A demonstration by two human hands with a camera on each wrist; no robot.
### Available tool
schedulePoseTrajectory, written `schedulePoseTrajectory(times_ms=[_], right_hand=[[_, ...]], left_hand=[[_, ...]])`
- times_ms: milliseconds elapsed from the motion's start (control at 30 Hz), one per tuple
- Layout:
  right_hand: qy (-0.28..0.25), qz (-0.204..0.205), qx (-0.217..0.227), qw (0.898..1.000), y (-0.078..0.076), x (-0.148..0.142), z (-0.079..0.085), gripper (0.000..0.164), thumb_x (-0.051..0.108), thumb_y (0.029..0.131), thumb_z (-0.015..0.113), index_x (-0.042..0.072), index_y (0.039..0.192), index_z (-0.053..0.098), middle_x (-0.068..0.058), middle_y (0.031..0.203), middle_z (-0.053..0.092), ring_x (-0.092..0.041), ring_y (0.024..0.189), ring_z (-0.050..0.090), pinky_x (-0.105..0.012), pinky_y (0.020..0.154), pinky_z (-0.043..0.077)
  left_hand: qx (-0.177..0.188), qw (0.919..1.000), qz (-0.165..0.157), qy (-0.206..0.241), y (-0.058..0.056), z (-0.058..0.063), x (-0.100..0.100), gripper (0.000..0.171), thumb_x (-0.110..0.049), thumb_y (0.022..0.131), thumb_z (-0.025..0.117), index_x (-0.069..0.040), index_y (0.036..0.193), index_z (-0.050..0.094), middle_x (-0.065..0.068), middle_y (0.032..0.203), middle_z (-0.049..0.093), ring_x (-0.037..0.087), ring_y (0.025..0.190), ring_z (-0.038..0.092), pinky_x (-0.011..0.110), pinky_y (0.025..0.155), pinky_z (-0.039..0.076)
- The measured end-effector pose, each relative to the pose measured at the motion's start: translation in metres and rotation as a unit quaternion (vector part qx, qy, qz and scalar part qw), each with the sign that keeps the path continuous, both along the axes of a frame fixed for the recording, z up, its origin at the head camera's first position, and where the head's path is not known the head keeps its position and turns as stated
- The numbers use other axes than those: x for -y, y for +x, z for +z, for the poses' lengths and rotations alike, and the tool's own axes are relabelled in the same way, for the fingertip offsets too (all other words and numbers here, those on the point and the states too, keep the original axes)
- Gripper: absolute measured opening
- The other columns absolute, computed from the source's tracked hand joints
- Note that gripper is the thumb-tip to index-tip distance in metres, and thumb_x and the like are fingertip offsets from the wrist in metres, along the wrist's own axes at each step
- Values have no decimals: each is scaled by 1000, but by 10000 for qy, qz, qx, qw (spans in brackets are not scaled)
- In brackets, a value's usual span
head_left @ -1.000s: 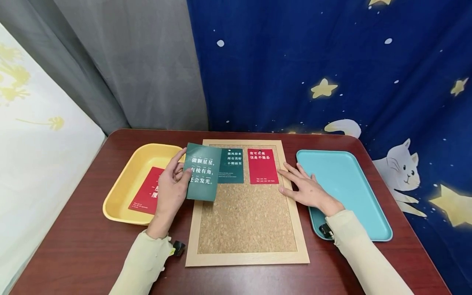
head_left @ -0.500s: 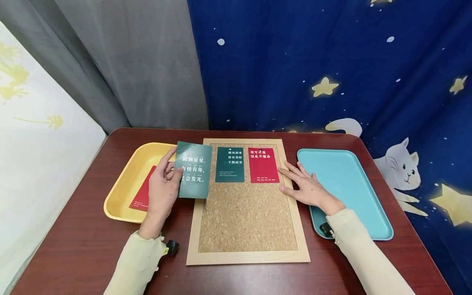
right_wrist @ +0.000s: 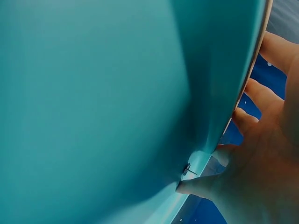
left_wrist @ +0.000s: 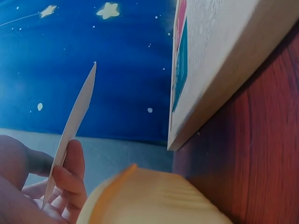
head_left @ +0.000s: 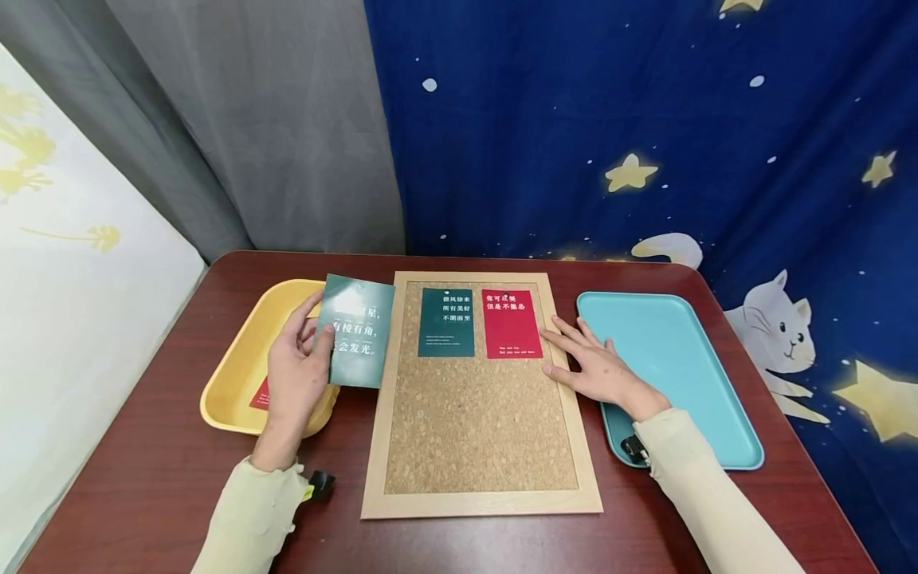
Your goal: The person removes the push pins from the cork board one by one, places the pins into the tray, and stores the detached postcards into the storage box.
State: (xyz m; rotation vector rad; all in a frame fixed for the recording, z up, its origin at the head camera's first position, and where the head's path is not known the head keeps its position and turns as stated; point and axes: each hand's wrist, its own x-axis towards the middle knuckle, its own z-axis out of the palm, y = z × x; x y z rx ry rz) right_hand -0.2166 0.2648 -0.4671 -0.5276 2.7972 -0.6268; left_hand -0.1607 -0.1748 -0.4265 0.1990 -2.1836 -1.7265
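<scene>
Pinching the loose green card [head_left: 358, 351] left of the frame's centre, the left hand [head_left: 296, 373] seems in a card-handling step, whose next move calls for steady grip, while the right hand [head_left: 601, 371] rests, fingers spread, on the right edge of the corkboard [head_left: 480, 430].

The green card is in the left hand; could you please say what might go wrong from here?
Pinched near one edge by the left hand, the green card could bend or slip. The thumbtack in the turquoise tray might prick the right hand if it reaches in.
</scene>
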Motion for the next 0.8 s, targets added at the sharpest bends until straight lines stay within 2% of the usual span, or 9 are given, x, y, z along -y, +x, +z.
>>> schedulePoseTrajectory(times_ms=[300, 600, 800], right_hand=[[-24, 8, -13, 10000, 0, -1, 1, 71, 54, 100, 63, 31, 163, 37, -3, 177, 17, -44, 163, 2, -87, 115, 2], [-24, 13, -26, 10000, 0, -1, 0, 71, 54, 100, 63, 31, 162, 38, -3, 177, 18, -45, 163, 3, -87, 115, 2], [-19, 11, -18, 10000, -1, 0, 0, 71, 54, 100, 62, 31, 162, 38, -3, 177, 18, -45, 163, 3, -87, 115, 2]], left_hand=[[42, 9996, 278, -5, 1, 0, 16, 50, -10, 104, 58, -29, 150, 56, -10, 99, 69, -5, 75, 70, 14, 63, 58], [81, 9971, 734, -159, 1, -4, 36, 50, -9, 103, 58, -27, 150, 57, -14, 97, 67, -7, 73, 68, 11, 63, 55], [193, 9950, 906, -384, 0, -8, 43, 52, -6, 103, 58, -26, 151, 56, -11, 101, 66, -7, 76, 65, 8, 66, 52]])
